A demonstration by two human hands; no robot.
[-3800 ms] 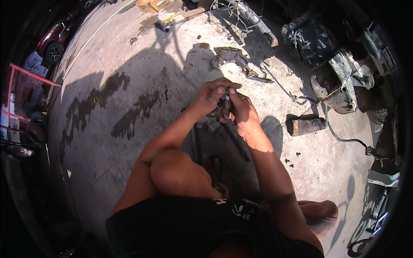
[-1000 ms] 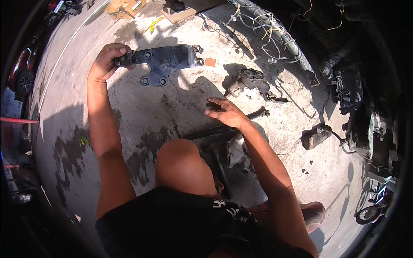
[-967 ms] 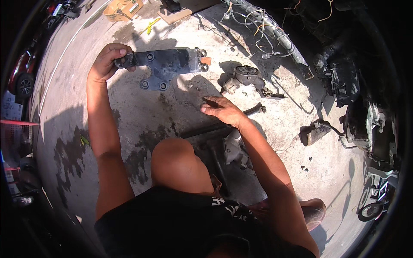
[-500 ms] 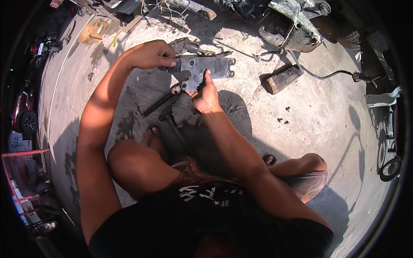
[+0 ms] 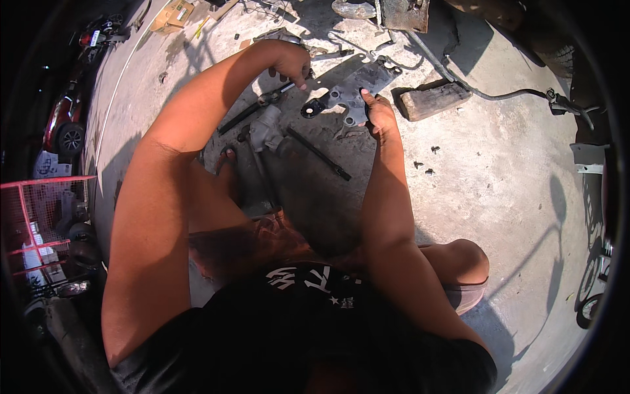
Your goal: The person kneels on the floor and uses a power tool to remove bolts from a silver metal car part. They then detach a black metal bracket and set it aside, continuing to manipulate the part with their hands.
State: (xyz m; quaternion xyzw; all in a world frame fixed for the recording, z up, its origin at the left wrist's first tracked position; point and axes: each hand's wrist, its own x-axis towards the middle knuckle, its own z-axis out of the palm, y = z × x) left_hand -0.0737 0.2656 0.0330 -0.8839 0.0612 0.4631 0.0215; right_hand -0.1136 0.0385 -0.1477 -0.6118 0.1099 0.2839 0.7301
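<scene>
My right hand (image 5: 380, 115) grips a flat grey metal bracket (image 5: 361, 88) by its right side, thumb on top. Several round holes pierce the bracket, and a dark lug sticks out at its left end. My left hand (image 5: 291, 64) is just left of the bracket, its fingers curled downward; what they hold, if anything, is hidden. Below that hand lies a dark rod with a shiny end (image 5: 248, 115). A cast grey metal housing (image 5: 265, 131) rests on the concrete between my feet and the bracket, with a dark bar (image 5: 318, 153) beside it.
A wooden block (image 5: 436, 100) lies right of the bracket, near a grey hose (image 5: 499, 98). Several small dark parts (image 5: 430, 173) are scattered on the concrete. A cardboard box (image 5: 172, 16) stands far left; a rusty metal part (image 5: 405, 14) is at the top.
My right hand has carried the bracket to the right. My left hand has come off the bracket and moved right and slightly farther away. The view has shifted too.
</scene>
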